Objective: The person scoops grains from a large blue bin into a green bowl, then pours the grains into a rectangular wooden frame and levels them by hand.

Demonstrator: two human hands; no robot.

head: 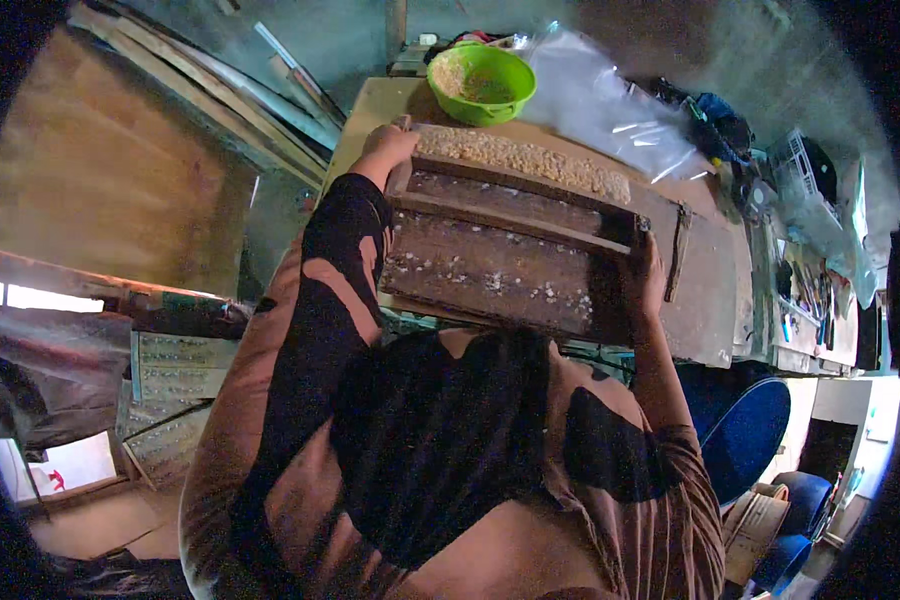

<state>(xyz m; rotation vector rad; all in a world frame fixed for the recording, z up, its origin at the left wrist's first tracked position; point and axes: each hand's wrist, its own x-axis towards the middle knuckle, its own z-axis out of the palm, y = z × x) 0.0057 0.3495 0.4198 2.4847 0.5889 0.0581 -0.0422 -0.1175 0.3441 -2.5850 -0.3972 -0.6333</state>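
Note:
My left hand (391,150) grips the left end of a long, narrow wooden frame (510,220), and my right hand (647,274) holds its right end. The frame lies level over a dark wooden board (487,270) scattered with white crumbs. Along the far side of the frame runs a long slab of pale, puffed-looking grain (525,156). Whether the slab touches the frame cannot be told. Behind its left part stands a green plastic bowl (481,84) with loose grain inside.
Clear plastic sheeting (607,97) lies at the back right of the wooden table (367,105). A wooden stick (677,255) rests right of the board. Tools (814,296) and a white plastic crate (802,172) are farther right. Long planks (217,82) lean at the upper left.

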